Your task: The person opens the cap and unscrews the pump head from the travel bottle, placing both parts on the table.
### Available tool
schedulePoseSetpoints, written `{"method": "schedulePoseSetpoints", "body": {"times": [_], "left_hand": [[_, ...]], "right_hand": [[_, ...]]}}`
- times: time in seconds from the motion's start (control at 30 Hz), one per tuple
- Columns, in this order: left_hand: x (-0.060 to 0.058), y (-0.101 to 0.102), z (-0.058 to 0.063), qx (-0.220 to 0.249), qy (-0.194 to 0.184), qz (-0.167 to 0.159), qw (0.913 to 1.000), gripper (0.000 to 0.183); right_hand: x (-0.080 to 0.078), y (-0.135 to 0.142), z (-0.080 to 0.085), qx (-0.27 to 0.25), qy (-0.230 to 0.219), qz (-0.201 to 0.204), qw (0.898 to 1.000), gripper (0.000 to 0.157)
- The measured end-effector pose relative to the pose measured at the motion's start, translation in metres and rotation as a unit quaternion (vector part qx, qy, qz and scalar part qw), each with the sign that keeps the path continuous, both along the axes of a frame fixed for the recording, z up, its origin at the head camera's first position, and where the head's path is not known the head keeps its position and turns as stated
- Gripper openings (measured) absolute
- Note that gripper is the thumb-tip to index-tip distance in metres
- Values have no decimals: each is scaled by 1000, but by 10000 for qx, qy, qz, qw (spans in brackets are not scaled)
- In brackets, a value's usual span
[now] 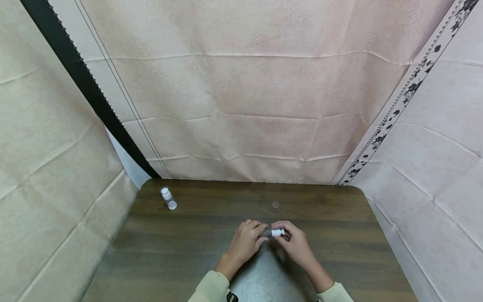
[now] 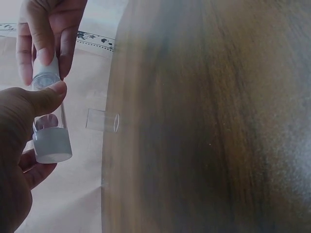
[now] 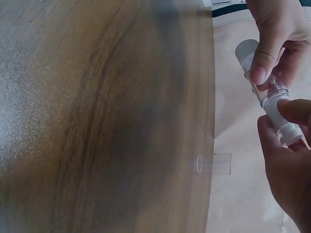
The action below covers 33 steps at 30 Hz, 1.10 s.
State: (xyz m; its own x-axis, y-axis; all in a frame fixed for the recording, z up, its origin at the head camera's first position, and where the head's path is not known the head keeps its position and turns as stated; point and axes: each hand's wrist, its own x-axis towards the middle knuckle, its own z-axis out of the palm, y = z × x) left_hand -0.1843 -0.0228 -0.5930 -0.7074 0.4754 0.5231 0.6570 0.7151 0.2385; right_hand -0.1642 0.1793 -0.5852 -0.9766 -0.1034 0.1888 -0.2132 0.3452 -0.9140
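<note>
A small clear bottle (image 2: 52, 145) with a white base and a white pump-like top (image 3: 277, 115) is held between both hands above the table. My left hand (image 1: 245, 240) grips its clear body, thumb along the side. The right hand (image 1: 297, 244) pinches the white top between thumb and fingers, covering part of it. Just beyond the hands, a clear open-ended cylinder, like a bottle cap (image 1: 276, 204), stands on the table. In the left wrist view this clear cap (image 2: 103, 120) shows as see-through, its round rim toward the table.
Another small bottle (image 1: 168, 198) with white ends and a clear middle stands at the table's far left corner. The brown wood-grain table (image 1: 196, 235) ends at a pale patterned cloth (image 1: 241, 138) behind, with more cloth hanging at both sides.
</note>
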Motion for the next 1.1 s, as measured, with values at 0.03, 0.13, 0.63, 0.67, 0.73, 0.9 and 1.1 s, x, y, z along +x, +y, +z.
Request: {"method": "schedulePoseSetpoints", "body": {"times": [0.03,0.13,0.63,0.67,0.73,0.9,1.1], "left_hand": [[0,0,0,-17,-20,3,10000,40],[1,0,0,-65,-84,11,9999,40],[0,1,-1,-531,275,127,9981,33],[0,1,-1,-536,312,114,9980,33],[0,2,0,-537,367,88,9978,33],[-1,2,0,-522,394,74,9978,35],[-1,1,0,-436,436,61,9981,36]], "right_hand": [[0,0,0,-14,3,-10,10000,35],[2,-1,-1,-67,-42,-4,10000,41],[1,-3,-1,361,-276,-593,9972,33],[0,-3,-1,403,-294,-628,9968,29],[-1,-2,-1,517,-328,-683,9958,21],[-2,-1,2,685,-397,-719,9943,9],[-3,-1,4,479,-427,-634,9959,9]]}}
